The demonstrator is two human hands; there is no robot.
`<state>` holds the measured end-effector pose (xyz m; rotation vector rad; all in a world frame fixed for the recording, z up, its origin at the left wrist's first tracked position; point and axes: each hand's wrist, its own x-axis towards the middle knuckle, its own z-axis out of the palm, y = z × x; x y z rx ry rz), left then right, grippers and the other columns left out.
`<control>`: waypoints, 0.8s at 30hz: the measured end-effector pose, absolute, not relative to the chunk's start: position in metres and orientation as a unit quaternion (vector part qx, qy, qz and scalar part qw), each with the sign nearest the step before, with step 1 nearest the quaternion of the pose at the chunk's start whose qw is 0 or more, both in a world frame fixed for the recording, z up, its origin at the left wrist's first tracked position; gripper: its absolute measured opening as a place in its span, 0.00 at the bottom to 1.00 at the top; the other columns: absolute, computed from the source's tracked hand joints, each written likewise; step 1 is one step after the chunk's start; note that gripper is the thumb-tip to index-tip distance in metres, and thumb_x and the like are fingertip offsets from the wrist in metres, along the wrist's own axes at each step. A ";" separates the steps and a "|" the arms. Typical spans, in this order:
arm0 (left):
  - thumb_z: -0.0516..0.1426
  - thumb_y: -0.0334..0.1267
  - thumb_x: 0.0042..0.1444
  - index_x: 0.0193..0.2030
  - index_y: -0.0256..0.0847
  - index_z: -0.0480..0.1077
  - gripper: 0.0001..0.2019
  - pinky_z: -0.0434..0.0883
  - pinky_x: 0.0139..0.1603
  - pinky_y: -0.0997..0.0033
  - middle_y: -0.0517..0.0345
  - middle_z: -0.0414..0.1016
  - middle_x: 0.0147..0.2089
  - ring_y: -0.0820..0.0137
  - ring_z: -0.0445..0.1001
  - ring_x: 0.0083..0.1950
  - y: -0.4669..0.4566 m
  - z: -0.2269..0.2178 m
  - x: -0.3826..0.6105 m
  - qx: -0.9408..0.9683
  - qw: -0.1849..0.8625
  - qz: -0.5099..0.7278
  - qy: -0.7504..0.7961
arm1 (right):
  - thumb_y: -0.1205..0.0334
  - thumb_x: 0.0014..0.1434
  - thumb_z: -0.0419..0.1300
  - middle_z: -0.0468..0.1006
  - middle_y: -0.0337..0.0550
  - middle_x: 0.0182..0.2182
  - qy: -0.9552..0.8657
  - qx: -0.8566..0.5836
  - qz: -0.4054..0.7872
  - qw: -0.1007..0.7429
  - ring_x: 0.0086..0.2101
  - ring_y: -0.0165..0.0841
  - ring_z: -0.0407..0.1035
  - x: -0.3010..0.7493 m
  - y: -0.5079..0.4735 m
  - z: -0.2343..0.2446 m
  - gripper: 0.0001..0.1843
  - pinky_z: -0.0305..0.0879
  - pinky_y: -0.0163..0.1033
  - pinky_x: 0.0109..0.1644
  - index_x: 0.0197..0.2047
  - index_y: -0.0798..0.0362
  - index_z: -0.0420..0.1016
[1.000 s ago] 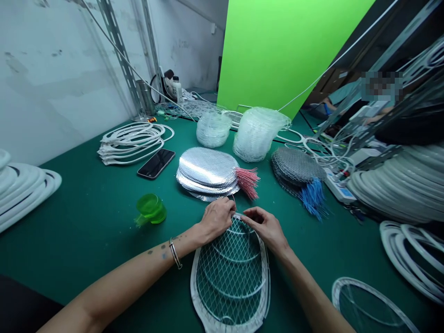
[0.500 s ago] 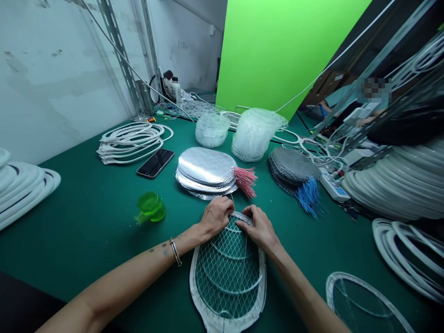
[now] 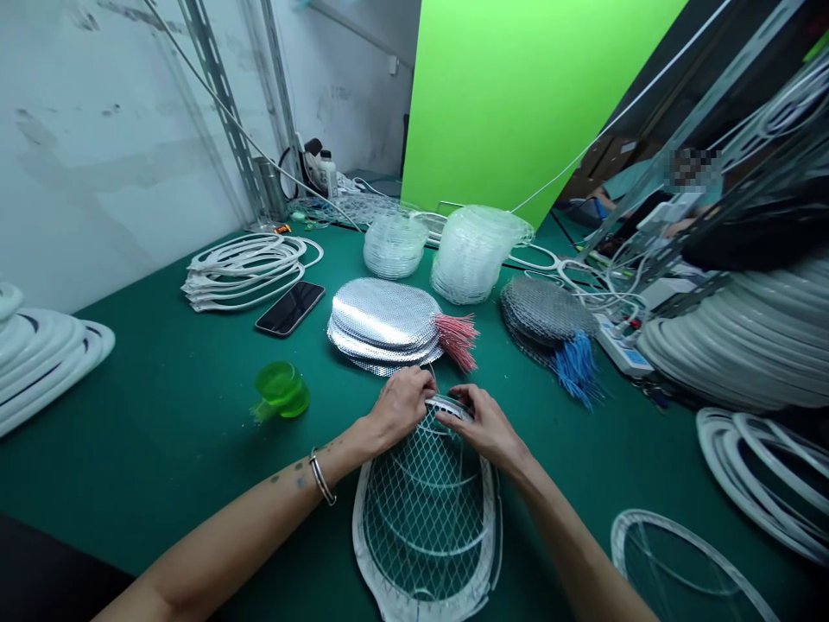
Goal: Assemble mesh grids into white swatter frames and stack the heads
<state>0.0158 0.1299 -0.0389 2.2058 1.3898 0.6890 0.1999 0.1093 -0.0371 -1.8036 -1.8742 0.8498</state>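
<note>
Head view: the fingers [image 3: 461, 407] of my right hand [image 3: 485, 425] pinch the top rim of a white bug-zapper racket frame [image 3: 424, 518], and my left hand [image 3: 400, 406] grips just beside them, both having drawn closer since a moment ago. The frame lies flat on the green desk [image 3: 161, 466], just below a stack of silver mesh panels [image 3: 385, 313] with pink wires [image 3: 457, 339]; a green plastic cup [image 3: 281, 389] sits to its left.

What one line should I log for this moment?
wire-mesh racket frame: on green mat | left hand: at top end | right hand: at top end
</note>
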 end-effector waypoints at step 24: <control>0.56 0.31 0.59 0.34 0.40 0.72 0.05 0.66 0.43 0.68 0.58 0.73 0.37 0.67 0.71 0.40 0.129 -0.039 0.018 0.779 0.217 0.228 0.542 | 0.51 0.55 0.57 0.78 0.40 0.30 -0.613 -0.711 0.285 0.192 0.32 0.35 0.71 0.202 0.102 -0.026 0.10 0.60 0.38 0.32 0.30 0.48 0.73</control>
